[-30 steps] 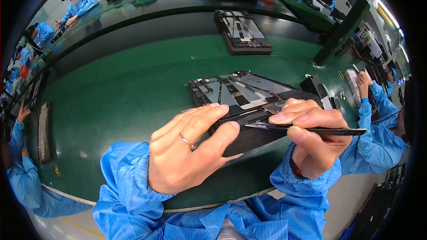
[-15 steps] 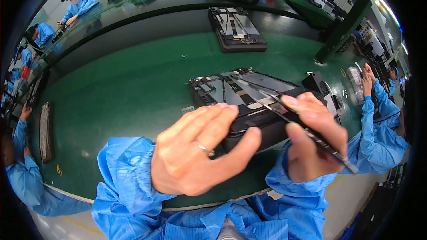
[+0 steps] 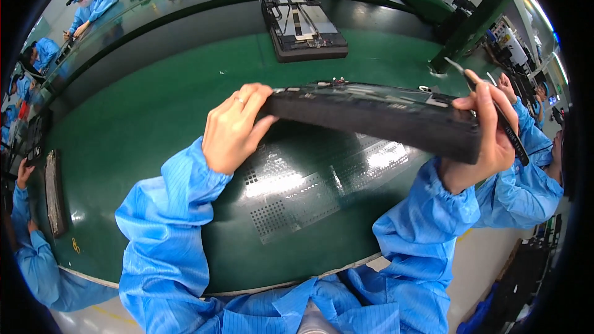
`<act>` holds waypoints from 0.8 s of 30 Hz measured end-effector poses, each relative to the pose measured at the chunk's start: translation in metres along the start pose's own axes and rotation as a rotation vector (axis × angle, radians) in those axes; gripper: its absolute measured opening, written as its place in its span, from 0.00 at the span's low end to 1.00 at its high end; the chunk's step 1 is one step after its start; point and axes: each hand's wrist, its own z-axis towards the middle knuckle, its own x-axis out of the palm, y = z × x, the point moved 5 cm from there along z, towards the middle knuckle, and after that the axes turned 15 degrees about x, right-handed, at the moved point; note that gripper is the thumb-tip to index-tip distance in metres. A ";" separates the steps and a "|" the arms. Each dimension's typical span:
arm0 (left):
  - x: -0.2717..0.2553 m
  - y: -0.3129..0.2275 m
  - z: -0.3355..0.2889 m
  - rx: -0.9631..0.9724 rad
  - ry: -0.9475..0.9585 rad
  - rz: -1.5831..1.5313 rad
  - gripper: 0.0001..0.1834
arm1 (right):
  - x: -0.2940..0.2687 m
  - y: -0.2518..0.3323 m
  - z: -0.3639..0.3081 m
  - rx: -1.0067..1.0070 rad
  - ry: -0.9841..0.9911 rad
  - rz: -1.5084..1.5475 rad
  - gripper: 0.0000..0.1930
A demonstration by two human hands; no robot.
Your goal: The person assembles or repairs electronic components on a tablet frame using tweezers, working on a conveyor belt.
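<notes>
A thick black tray [image 3: 377,120] carrying an opened flat electronic device is held up off the table, its near side wall facing me. My left hand [image 3: 230,128] grips its left end, thumb below and fingers over the top edge. At the right end my right hand [image 3: 486,142] holds the tray, and the same hand keeps a pair of dark tweezers [image 3: 512,133] with the tips pointing up and away. The device's inner parts show only as a thin strip above the tray's wall. Under the tray, a clear sheet with dotted grids [image 3: 291,201] lies on the table.
A second black tray with an opened device [image 3: 303,28] stands farther back on the green table [image 3: 142,148]. A dark post [image 3: 473,25] rises at the back right. Co-workers in blue sit left, right and beyond. A long dark block [image 3: 54,195] lies at the left.
The tray has been lifted and turned, uncovering the clear sheet. My left hand moved to its left end; my right hand moved from over the device to the right end, still with the tweezers.
</notes>
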 end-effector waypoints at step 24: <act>0.013 -0.078 -0.025 0.246 0.109 0.164 0.23 | -0.010 -0.036 -0.052 0.563 0.726 0.194 0.10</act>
